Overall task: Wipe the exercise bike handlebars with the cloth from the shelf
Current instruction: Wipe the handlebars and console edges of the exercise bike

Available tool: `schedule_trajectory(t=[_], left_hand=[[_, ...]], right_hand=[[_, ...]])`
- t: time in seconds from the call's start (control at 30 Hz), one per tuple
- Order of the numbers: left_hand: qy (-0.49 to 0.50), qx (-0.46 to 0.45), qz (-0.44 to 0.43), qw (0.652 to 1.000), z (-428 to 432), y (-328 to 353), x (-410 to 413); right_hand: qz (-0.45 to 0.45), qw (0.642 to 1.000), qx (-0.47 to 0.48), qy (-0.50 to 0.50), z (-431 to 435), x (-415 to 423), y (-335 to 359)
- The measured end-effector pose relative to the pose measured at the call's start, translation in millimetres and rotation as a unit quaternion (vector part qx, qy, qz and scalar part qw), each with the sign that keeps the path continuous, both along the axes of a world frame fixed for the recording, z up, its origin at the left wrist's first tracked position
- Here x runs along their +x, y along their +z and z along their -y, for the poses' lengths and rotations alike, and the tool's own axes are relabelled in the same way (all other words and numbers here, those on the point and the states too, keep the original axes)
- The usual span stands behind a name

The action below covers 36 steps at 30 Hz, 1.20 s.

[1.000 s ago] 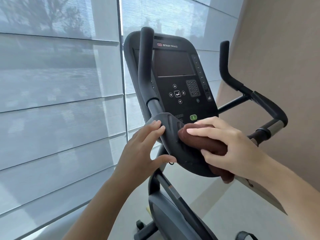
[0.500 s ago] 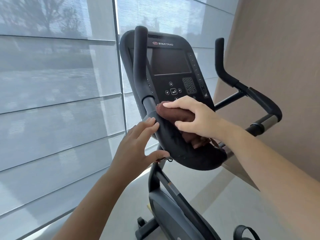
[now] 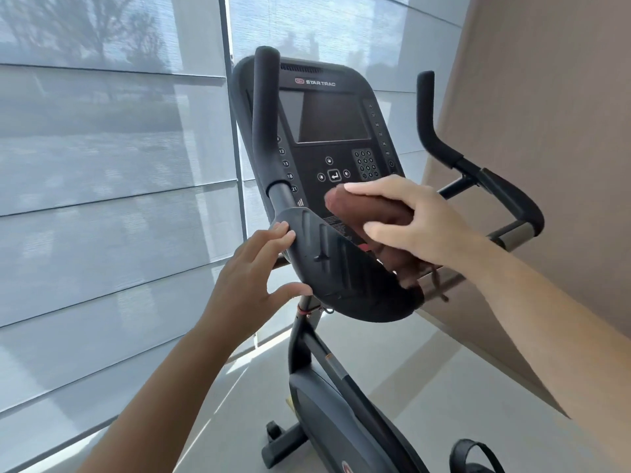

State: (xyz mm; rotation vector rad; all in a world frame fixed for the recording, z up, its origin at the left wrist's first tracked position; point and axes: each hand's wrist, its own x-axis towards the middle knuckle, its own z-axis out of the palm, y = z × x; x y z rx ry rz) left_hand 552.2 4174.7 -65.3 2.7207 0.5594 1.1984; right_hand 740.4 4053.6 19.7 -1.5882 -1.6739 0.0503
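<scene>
The brown cloth, bunched into a thick roll, lay against the lower edge of the console, just above the curved black crosspiece of the handlebars. The right hand held it, the forefinger stretched along the top of the roll and the thumb tucked under its near side, so that the cloth was pinched between them; a loose end hung down behind the crosspiece on the right. The left hand clasped the left edge of the same crosspiece in a wide span, fingertips on the upper rim and thumb against the lower rim.

From that crosspiece the left grip rose upright in front of the console (its screen was dark, and the maker's name read STAR TRAC above it). The right grip stood well apart on the far side, bending down into a looped bar with a silver section. Below, the exercise bike ran down on its dark frame to the pale floor, with a pedal strap at the bottom edge. Grey window blinds filled the left, and a beige wall the right.
</scene>
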Motion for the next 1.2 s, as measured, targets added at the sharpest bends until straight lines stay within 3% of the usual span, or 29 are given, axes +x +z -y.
schedule_trajectory(t=[0.2, 0.47, 0.6, 0.73, 0.9, 1.2], left_hand=[[0.02, -0.013, 0.004, 1.0, 4.8, -1.7, -2.4], [0.0, -0.024, 0.037, 0.999, 6.3, -10.0, -0.7], [-0.049, -0.016, 0.06, 0.997, -7.3, -12.3, -2.6], [-0.092, 0.006, 0.048, 0.995, -33.4, -9.4, -7.1], [-0.118, 0.073, -0.03, 0.99, -85.7, 6.2, -0.7], [-0.259, 0.125, -0.027, 0.957, -118.8, 22.1, 25.7]], right_hand=[[0.051, 0.998, -0.033, 0.034, -52.7, -29.0, -10.9], [0.089, 0.994, -0.056, 0.007, 35.8, -13.1, -33.3], [0.065, 0.995, -0.056, -0.046, 36.9, -21.3, -22.2], [0.038, 0.99, 0.072, -0.111, -16.4, -55.0, -5.0], [0.078, 0.981, -0.005, -0.18, -59.8, -89.1, -12.6], [0.123, 0.935, 0.035, -0.331, 9.2, -131.7, -54.3]])
